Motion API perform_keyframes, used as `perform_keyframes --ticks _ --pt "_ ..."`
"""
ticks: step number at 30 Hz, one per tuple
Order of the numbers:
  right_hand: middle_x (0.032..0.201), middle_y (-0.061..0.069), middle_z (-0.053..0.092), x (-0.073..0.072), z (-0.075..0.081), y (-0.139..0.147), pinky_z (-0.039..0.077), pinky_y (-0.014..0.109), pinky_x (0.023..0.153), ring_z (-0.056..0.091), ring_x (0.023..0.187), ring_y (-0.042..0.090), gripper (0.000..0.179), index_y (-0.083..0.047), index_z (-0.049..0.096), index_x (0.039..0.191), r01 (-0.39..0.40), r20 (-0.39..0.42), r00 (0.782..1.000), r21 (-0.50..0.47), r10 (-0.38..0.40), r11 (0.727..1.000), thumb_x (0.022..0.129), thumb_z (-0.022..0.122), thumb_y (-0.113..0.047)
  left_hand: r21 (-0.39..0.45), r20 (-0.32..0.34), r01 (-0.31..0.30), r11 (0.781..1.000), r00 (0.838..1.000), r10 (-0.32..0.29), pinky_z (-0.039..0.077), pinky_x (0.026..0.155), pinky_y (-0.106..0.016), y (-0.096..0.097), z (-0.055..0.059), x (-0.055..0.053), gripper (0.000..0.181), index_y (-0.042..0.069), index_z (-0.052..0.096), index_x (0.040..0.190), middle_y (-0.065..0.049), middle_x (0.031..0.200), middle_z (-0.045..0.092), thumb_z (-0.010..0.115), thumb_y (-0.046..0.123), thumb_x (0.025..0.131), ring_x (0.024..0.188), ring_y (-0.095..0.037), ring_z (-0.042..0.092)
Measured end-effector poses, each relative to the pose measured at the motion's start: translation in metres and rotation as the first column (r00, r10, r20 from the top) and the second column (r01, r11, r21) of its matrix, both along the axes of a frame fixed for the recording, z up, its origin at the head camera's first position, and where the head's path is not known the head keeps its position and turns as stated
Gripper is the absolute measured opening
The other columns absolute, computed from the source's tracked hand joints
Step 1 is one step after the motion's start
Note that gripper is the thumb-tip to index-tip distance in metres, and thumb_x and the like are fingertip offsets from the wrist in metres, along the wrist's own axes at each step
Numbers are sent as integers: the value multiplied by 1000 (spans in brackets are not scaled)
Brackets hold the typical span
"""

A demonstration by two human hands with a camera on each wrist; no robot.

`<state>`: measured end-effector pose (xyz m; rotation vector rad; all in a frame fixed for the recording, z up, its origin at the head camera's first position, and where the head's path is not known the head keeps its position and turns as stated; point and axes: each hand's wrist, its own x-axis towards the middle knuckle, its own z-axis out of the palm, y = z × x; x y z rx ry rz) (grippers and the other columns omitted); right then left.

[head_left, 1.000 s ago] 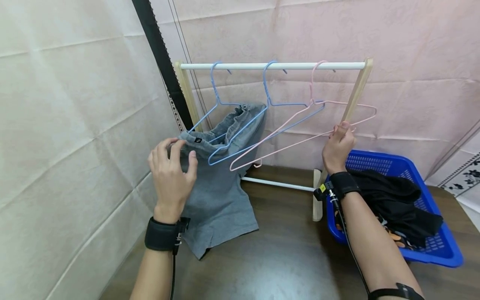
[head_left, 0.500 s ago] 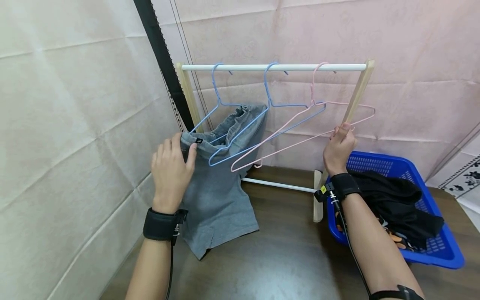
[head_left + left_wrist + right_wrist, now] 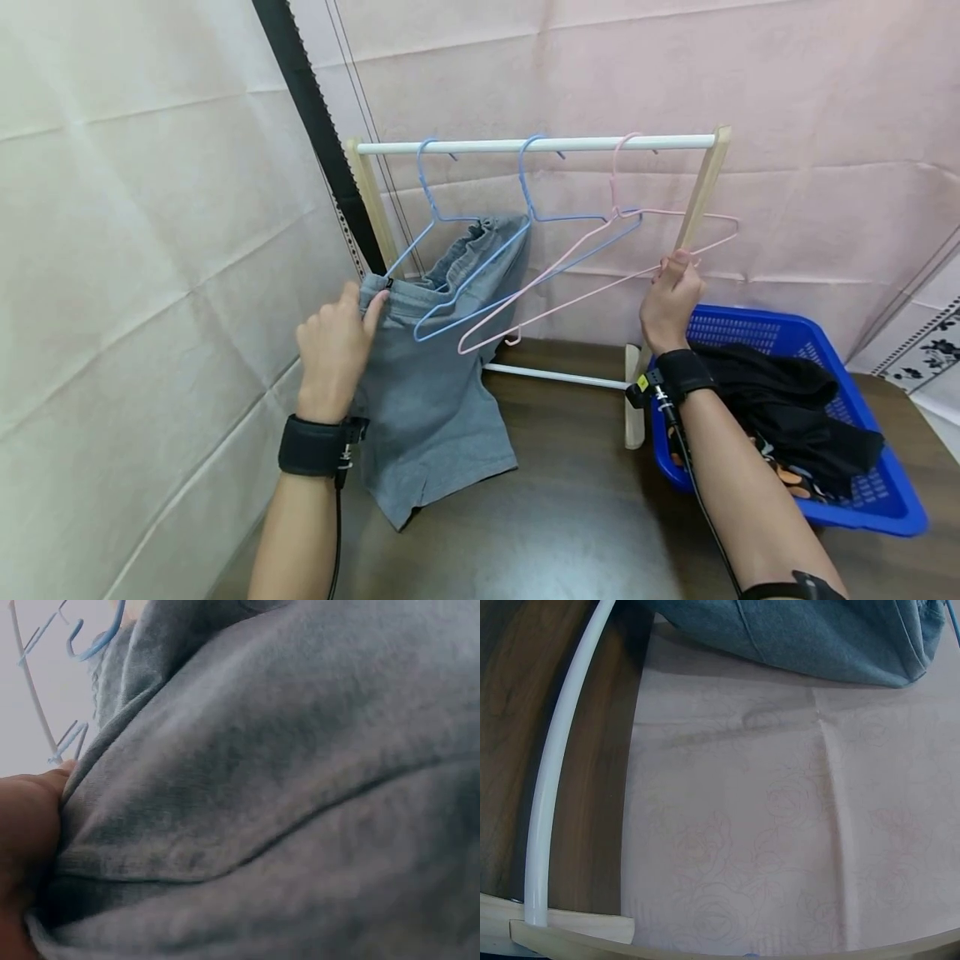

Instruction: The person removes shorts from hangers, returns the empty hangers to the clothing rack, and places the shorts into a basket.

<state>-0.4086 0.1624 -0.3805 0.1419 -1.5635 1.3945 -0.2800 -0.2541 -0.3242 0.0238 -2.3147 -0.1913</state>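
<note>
Grey-blue denim shorts (image 3: 442, 400) hang by their elastic waistband on the leftmost blue hanger (image 3: 426, 192). My left hand (image 3: 330, 350) pinches the near left corner of that waistband, thumb on the outside by a small black tag (image 3: 388, 284). In the left wrist view the denim (image 3: 262, 787) fills most of the picture beside part of the hand. My right hand (image 3: 671, 304) grips the right wooden post (image 3: 701, 196) of the clothes rack. A second blue hanger (image 3: 529, 187) and a pink hanger (image 3: 615, 179) hang bare on the white rail (image 3: 480, 147).
A blue basket (image 3: 896, 492) with black clothing (image 3: 795, 400) and a patterned cloth stands on the wooden table (image 3: 555, 517) at the right. The rack's lower white bar (image 3: 551, 787) runs close above the table. A cloth-covered wall (image 3: 172, 292) stands close on the left.
My left hand moved in to the waistband, its fingers closing from spread to a pinch. The waistband corner and tag shifted slightly. My right hand stays on the post.
</note>
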Motion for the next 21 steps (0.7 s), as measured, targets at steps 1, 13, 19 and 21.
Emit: perform_keyframes --ticks 1,13,19,21 --pt "60 -12 41 0 0 0 25 22 58 36 55 6 66 -21 43 66 -3 -3 1000 1 3 1000 105 33 -73 6 -7 11 1000 1000 -11 29 40 -40 0 0 0 49 3 56 90 -9 52 43 60 48 107 41 -33 47" --pt "58 -13 40 3 -1 -1 23 22 55 35 52 6 65 -23 41 64 15 4 1000 -3 -15 1000 105 33 -74 31 -164 97 995 982 -91 34 39 -49 -3 -8 -3 43 4 53 86 -15 50 46 64 39 107 42 -40 52" --pt "59 -14 40 2 1 -3 23 21 57 35 54 5 68 -21 41 64 3 6 1000 -14 -2 1000 103 33 -76 69 -207 85 994 976 -69 35 42 -50 -8 -7 -3 45 3 52 86 -16 51 47 62 41 107 44 -43 54" --pt "59 -14 39 1 2 -4 22 22 57 34 54 6 69 -19 41 64 4 -1 1000 -14 -4 1000 103 33 -76 81 -224 79 994 973 -59 34 42 -49 -10 -7 -2 46 3 52 86 -14 51 46 61 42 108 44 -42 54"
